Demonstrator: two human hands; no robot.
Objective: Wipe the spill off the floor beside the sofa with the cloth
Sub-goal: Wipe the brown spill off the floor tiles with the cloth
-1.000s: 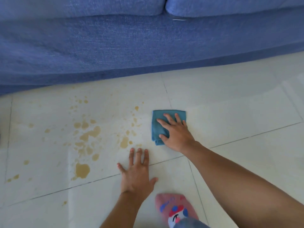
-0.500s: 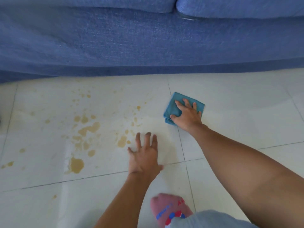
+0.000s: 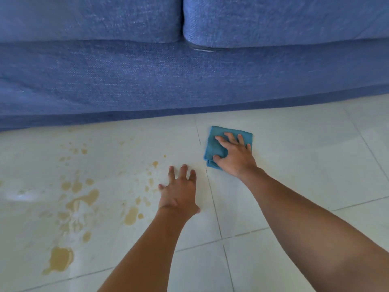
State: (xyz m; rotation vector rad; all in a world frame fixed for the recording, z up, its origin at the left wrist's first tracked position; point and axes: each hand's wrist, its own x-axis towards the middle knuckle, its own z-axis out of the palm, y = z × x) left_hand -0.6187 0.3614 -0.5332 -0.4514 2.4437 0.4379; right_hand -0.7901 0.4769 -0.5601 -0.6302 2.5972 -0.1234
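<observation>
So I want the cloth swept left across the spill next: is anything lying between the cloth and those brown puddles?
Only the left hand, pressed flat on the floor between the cloth under the right hand and the spill. Nearer the sofa, bare tile runs to the farther droplets.

Open floor (image 3: 294, 165) rightward (sofa (image 3: 147, 81) wall just beyond).

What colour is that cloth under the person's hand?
The cloth is teal blue, seen plainly in the head view, pressed flat under the right hand.
</observation>
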